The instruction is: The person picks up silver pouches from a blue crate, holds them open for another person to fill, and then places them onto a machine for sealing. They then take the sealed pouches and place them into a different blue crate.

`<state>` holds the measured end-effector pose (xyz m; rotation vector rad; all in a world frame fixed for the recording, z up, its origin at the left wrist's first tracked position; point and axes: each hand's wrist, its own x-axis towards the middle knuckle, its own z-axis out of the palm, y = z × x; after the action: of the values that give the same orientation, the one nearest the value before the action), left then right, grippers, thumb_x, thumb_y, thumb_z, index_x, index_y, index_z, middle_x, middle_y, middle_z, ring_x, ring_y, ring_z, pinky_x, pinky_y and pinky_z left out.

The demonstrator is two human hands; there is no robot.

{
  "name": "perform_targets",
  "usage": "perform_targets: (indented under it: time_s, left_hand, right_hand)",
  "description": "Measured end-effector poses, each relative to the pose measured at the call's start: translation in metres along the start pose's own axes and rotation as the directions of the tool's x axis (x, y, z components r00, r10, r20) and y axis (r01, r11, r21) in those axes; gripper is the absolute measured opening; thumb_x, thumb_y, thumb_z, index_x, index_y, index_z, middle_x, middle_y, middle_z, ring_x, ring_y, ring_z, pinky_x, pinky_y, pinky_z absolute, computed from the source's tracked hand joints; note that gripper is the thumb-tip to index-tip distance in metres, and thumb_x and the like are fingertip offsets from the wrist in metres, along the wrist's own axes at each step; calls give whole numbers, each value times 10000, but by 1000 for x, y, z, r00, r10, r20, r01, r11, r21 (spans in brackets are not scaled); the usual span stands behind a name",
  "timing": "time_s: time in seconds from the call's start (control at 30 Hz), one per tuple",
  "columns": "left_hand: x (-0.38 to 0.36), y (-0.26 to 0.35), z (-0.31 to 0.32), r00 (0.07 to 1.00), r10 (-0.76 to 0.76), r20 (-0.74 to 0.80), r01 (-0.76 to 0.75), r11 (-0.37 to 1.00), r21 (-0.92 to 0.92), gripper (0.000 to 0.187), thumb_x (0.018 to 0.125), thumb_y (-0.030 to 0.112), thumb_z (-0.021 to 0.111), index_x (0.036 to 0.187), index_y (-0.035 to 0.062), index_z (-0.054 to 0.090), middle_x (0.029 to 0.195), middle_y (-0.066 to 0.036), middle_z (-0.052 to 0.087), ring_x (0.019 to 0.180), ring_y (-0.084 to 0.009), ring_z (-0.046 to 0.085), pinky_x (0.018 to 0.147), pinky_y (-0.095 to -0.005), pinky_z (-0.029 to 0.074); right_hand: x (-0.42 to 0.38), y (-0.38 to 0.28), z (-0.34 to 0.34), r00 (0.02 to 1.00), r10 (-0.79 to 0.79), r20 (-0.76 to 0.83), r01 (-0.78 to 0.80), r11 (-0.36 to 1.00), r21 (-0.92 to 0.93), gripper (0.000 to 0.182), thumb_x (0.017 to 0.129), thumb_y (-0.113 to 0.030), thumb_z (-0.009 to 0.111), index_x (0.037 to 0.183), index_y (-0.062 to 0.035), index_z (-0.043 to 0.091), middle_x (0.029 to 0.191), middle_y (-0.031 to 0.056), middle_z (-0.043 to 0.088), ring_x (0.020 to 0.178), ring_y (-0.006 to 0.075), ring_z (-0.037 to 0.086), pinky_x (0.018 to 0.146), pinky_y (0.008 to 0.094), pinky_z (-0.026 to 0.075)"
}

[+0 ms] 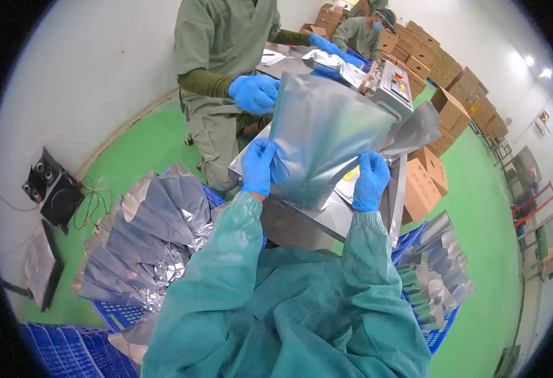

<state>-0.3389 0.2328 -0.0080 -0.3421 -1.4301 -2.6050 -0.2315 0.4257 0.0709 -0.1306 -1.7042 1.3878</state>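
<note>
Both my hands wear blue gloves and hold a large silver foil bag (pixel 327 129) up in front of me. My left hand (pixel 259 165) pinches its left edge, low down. On the right side, my right hand (pixel 371 179) grips the lower corner between thumb and fingers. The bag stands upright over a metal table (pixel 289 217). A co-worker's gloved hand (pixel 254 93) is close to the bag's upper left side. Behind the bag, another foil bag (pixel 418 132) shows at the right, beside a machine with a control panel (pixel 395 85).
Blue baskets (pixel 117 315) of foil bags (pixel 150 233) stand at my left, with more foil bags (pixel 437 271) in a basket at my right. Cardboard boxes (pixel 422 183) are beyond the table. A co-worker (pixel 226 50) stands across from me; a speaker (pixel 52 189) sits by the wall.
</note>
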Motion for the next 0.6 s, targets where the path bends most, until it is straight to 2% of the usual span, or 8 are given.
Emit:
perform_targets:
  time_s: [0.13, 0.2, 0.27, 0.33, 0.4, 0.47, 0.53, 0.6]
  left_hand:
    - [26, 3, -4, 994, 83, -69, -60, 958, 279, 147, 822, 119, 603, 911, 3, 595, 785, -71, 620, 653, -149, 563, 612, -306, 463]
    - [30, -18, -21, 961, 273, -40, -198, 783, 590, 201, 805, 140, 604, 940, -9, 602, 832, -104, 644, 694, -172, 581, 645, -330, 465]
    - [19, 5, -29, 971, 239, 3, -201, 807, 555, 224, 794, 153, 620, 958, 0, 612, 853, -107, 651, 745, -167, 590, 690, -335, 467]
    - [13, 42, -37, 996, 15, 91, -59, 860, 506, 252, 798, 176, 632, 986, 9, 620, 887, -110, 656, 797, -165, 593, 742, -321, 470]
    - [13, 38, -73, 972, 82, 220, -182, 857, 482, 256, 825, 183, 619, 1010, 5, 625, 961, -101, 658, 863, -156, 601, 797, -308, 475]
    - [-6, 68, -109, 974, -69, 215, -53, 856, 515, 248, 856, 140, 570, 1055, 0, 616, 1059, -93, 647, 952, -159, 598, 856, -302, 465]
    - [-27, 86, -158, 959, -86, 270, -114, 754, 647, 267, 855, 87, 549, 1101, -3, 599, 1121, -110, 626, 1024, -172, 583, 892, -310, 452]
    - [-49, 40, -229, 962, -65, 266, -140, 717, 682, 317, 844, 53, 547, 1157, 12, 578, 1119, -120, 625, 1040, -184, 577, 890, -311, 452]
  right_hand:
    - [-4, 23, 14, 996, -41, -81, 33, 995, -98, 95, 852, -59, 598, 900, 22, 601, 814, 27, 591, 755, 97, 525, 679, 237, 430]
    - [-9, 24, 16, 997, 12, 77, 2, 984, -177, 117, 850, -84, 596, 904, 20, 594, 817, 45, 587, 739, 111, 514, 674, 252, 421]
    - [-10, 25, 20, 995, 29, 97, -21, 997, -79, 126, 856, -107, 590, 882, 17, 594, 810, 50, 587, 750, 111, 507, 680, 265, 414]
    - [-10, 20, 21, 991, -27, 131, 52, 981, -188, 140, 861, -124, 588, 873, 15, 589, 815, 41, 589, 777, 103, 508, 698, 272, 414]
    - [-12, 12, 27, 988, 21, 154, -3, 993, -117, 141, 869, -122, 589, 890, 18, 589, 824, 25, 585, 782, 92, 511, 712, 253, 416]
    - [-9, 9, 29, 987, 70, 142, -57, 994, -92, 144, 872, -120, 591, 908, 20, 587, 829, 16, 582, 785, 88, 511, 720, 243, 415]
    - [-10, 15, 33, 987, 101, 125, -96, 994, -47, 149, 875, -118, 592, 926, 22, 586, 834, 8, 578, 788, 83, 511, 727, 233, 415]
    - [-10, 25, 34, 991, 87, 101, -88, 996, 0, 151, 879, -117, 595, 935, 23, 583, 839, 3, 582, 781, 76, 512, 729, 216, 410]
